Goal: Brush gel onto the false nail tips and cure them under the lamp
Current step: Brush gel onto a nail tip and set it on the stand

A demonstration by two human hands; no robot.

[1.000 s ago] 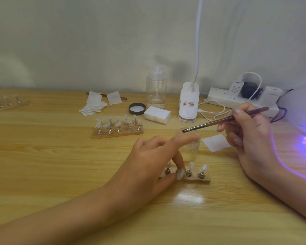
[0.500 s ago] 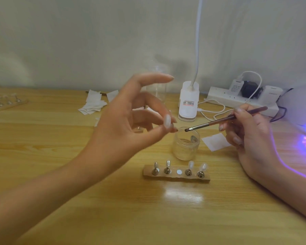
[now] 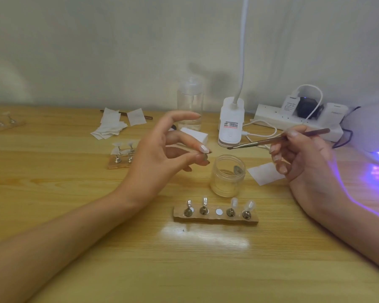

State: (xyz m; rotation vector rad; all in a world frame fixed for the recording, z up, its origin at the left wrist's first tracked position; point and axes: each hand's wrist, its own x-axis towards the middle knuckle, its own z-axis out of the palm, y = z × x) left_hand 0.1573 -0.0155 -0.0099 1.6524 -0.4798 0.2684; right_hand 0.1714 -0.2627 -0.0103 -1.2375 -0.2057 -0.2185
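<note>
Evidently the brushing step is in hand for one tip, with curing not yet begun. The left hand (image 3: 155, 158) is raised above the table, thumb and middle finger pinching a false nail tip (image 3: 204, 148) on its small stand, the other fingers spread loosely. The right hand (image 3: 304, 162) grips a gel brush (image 3: 260, 141) like a pen, its bristles just beside the held tip but apart from it, above the open gel jar (image 3: 228, 176). Below, the wooden holder (image 3: 216, 217) carries four stands and one bare disc (image 3: 218, 212) in the middle, probably this tip's seat. The curing lamp (image 3: 376, 136) glows violet at the far right, well apart from the hands. Next, I judge, the bristles need loading in the jar, if not already wet, then a light stroke along the tip while the pinch keeps it steady and clear of the wet face.
</note>
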